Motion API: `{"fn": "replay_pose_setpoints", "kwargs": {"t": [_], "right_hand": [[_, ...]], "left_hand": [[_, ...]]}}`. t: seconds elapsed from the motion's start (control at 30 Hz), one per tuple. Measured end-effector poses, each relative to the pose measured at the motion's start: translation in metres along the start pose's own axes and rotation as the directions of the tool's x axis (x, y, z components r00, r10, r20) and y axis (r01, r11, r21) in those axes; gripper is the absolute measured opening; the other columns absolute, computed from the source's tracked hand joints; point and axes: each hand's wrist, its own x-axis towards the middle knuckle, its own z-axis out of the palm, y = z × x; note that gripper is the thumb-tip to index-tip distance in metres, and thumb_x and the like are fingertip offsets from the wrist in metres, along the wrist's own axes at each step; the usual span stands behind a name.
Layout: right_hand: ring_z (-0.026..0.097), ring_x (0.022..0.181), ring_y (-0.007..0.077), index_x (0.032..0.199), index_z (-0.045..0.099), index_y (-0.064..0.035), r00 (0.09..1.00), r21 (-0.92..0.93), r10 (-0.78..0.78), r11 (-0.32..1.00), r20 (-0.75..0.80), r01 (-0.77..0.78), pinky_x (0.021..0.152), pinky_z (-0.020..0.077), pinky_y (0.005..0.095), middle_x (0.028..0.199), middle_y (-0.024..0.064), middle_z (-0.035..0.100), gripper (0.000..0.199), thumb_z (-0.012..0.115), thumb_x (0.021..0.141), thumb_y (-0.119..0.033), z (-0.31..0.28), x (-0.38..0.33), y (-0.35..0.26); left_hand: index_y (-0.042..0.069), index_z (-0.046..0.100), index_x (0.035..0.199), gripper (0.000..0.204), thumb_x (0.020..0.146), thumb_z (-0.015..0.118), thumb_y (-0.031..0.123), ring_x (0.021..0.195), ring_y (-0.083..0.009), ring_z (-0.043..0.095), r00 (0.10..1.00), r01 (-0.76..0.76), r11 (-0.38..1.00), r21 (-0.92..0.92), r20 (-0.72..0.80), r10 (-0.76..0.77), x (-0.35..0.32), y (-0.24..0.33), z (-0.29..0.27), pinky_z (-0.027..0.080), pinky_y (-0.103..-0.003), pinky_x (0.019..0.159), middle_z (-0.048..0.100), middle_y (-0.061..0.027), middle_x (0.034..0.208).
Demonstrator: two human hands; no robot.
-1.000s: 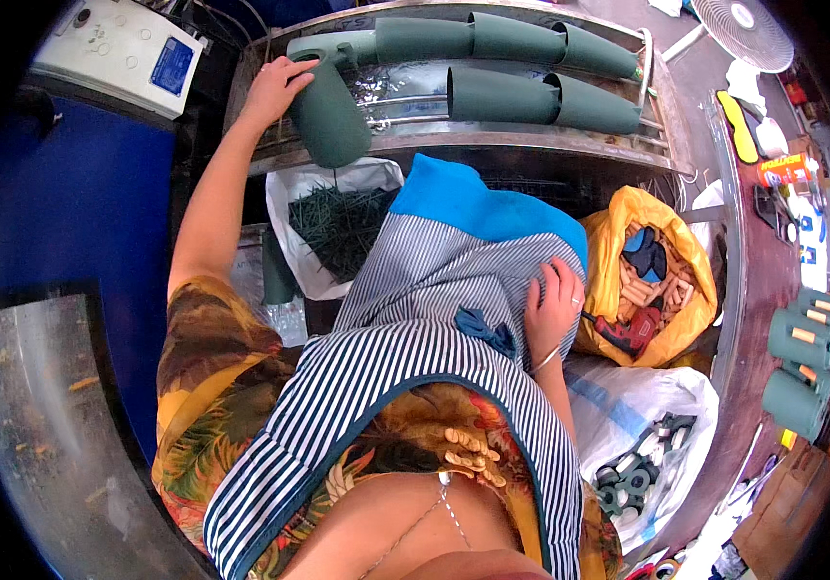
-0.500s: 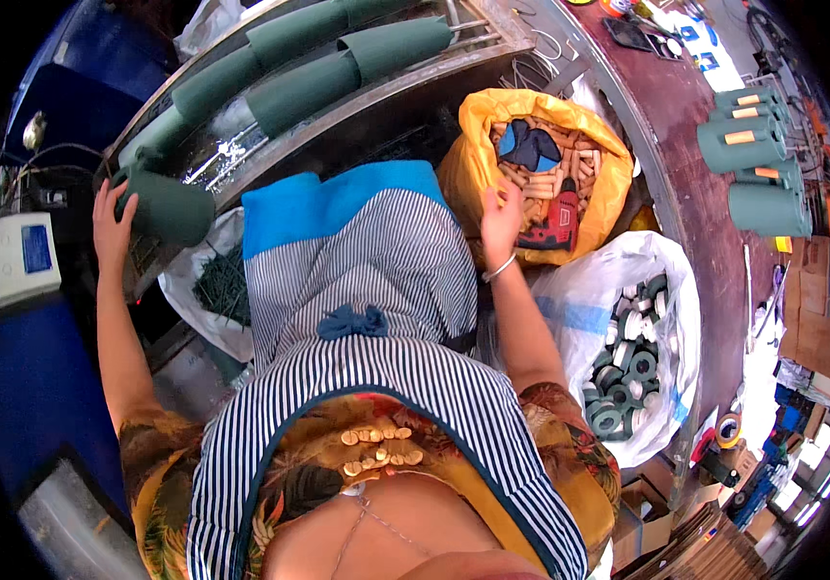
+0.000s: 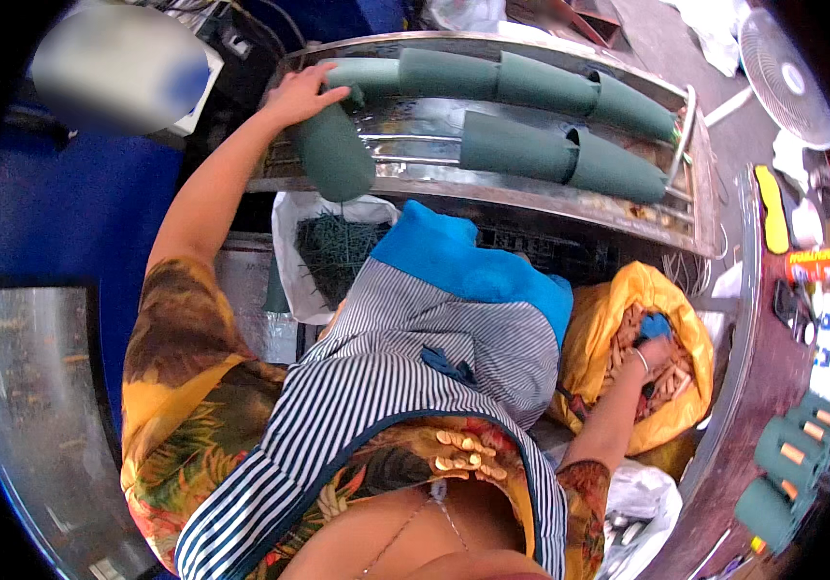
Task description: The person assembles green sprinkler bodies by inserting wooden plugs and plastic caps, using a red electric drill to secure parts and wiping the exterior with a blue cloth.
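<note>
At the left end of a metal trough [image 3: 570,220], my left hand [image 3: 301,97] is closed over the upper end of a dark green cylinder [image 3: 334,155]. The cylinder tilts across the trough's near edge. My right hand [image 3: 662,356] is down inside a yellow bag [image 3: 687,425] of short tan cylindrical pieces [image 3: 626,340]. It lies against a blue and dark cloth item [image 3: 656,327]; my fingers are blurred and hidden there, so whether they grip it does not show. More green cylinders [image 3: 449,75] lie in two rows in the trough, along metal rods [image 3: 415,138].
A white bag [image 3: 285,256] of thin dark green strips stands below the trough. Another white bag [image 3: 661,503] is at lower right. On the brown table [image 3: 724,454] stand green cylinders with tan tabs [image 3: 790,454]. A fan [image 3: 788,79] is at far right, a blurred pale box [image 3: 120,70] at upper left.
My view has swung, so the trough now lies across the top. My right hand has gone from the yellow bag's edge down into it, onto the cloth item. My left hand stays at the cylinder.
</note>
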Motion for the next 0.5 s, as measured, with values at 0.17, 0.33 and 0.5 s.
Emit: {"fn": "replay_pose_setpoints", "kwargs": {"t": [0.17,0.33,0.5], "right_hand": [[0.061,0.108,0.0351,0.120,0.061,0.0001,0.700,0.857,0.504,-0.200,0.506,-0.475,0.095,0.0479,0.0483,0.120,0.0156,0.064,0.039,0.051,0.089,-0.022,-0.097,0.028,-0.001],[0.050,0.125,0.0365,0.132,0.048,0.0038,0.839,0.902,0.345,-0.251,0.421,-0.350,0.107,0.0372,0.0528,0.135,0.0180,0.053,0.052,0.050,0.089,-0.025,-0.194,-0.032,-0.189],[0.053,0.117,0.0330,0.131,0.047,-0.0016,0.936,0.982,-0.309,-0.029,0.169,-0.187,0.098,0.0414,0.0513,0.128,0.0163,0.056,0.047,0.056,0.091,-0.024,-0.210,-0.145,-0.376]], "left_hand": [[0.006,0.065,0.111,0.055,0.084,0.062,0.054,0.112,-0.0324,0.057,0.964,-0.077,0.971,0.227,0.267,0.014,-0.006,-0.023,0.011,0.046,-0.046,0.093,0.061,-0.0130,0.119],[0.003,0.062,0.103,0.036,0.087,0.064,0.036,0.113,-0.0317,0.055,0.936,-0.212,0.969,0.127,-0.260,0.238,-0.054,0.035,-0.030,0.042,-0.044,0.096,0.061,-0.0113,0.116],[0.006,0.055,0.103,0.034,0.075,0.073,0.012,0.122,-0.0334,0.050,0.542,-0.780,0.607,-0.154,-0.652,0.530,-0.135,0.169,-0.089,0.036,-0.046,0.105,0.059,-0.0082,0.118]]}}
